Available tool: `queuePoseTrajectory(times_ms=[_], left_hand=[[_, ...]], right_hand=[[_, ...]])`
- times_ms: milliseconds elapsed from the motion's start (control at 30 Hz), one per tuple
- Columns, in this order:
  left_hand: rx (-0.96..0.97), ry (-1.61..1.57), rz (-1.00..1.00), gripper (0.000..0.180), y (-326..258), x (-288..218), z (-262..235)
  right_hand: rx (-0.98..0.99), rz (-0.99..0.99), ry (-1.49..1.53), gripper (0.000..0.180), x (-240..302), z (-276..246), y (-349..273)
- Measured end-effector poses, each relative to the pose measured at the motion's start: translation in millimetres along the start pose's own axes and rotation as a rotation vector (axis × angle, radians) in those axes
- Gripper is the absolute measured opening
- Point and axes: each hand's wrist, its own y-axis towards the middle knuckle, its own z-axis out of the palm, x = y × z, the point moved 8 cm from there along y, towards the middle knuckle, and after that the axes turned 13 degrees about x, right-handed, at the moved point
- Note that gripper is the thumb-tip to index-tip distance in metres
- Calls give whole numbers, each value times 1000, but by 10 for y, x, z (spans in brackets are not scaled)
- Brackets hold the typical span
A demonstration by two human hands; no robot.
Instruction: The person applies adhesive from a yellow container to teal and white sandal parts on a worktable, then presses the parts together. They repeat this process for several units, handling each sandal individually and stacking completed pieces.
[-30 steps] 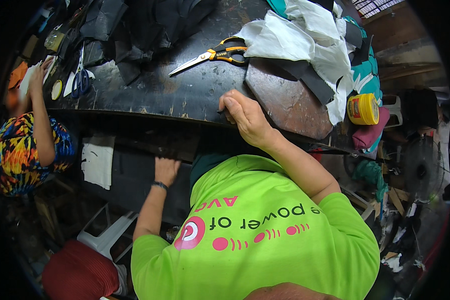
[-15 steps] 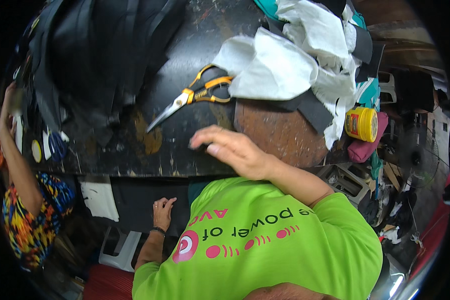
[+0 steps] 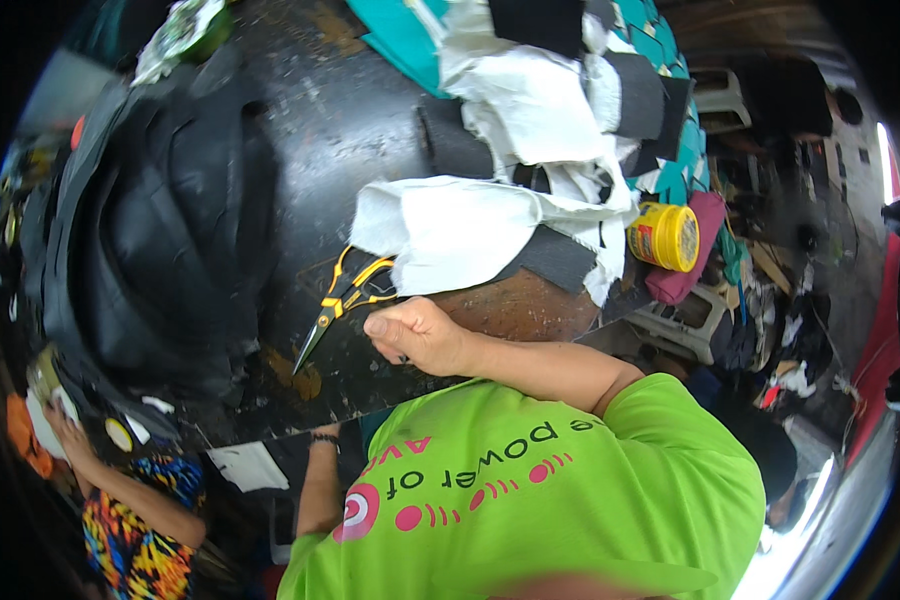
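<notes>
My right hand (image 3: 417, 336) is curled closed just above the near part of the dark table (image 3: 315, 130). Its palm faces away, so I cannot see whether anything is in it. A dark spot shows among its fingers. Beside it lie scissors (image 3: 340, 300) with orange and black handles, blades pointing to the near left. White cloth (image 3: 460, 225) partly covers the handles. My left hand (image 3: 326, 430) is mostly under the table edge; only the wrist with a dark bracelet and a sliver of hand show, its fingers hidden.
Black sheet pieces (image 3: 160, 240) are heaped at left. Dark grey pieces (image 3: 555, 258) and teal material (image 3: 395, 40) lie around the white cloth. A yellow tub (image 3: 665, 237) stands at right beside a maroon bundle (image 3: 692, 250). Another person's hand (image 3: 65, 430) is at the lower left.
My right hand has gone from loosely extended fingers to a curled fist and come closer to the scissors. My left hand has slipped beneath the table edge. The view has turned and shifted.
</notes>
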Motion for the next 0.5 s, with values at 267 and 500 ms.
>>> queuePoseTrajectory(times_ms=[267,500], left_hand=[[955,-936,73,40,-95,-877,-1703],[106,-1392,449,71,199,-1734,-2661]], right_hand=[[-36,-452,-205,56,369,9,-271],[-38,-713,-413,75,366,403,-498]])
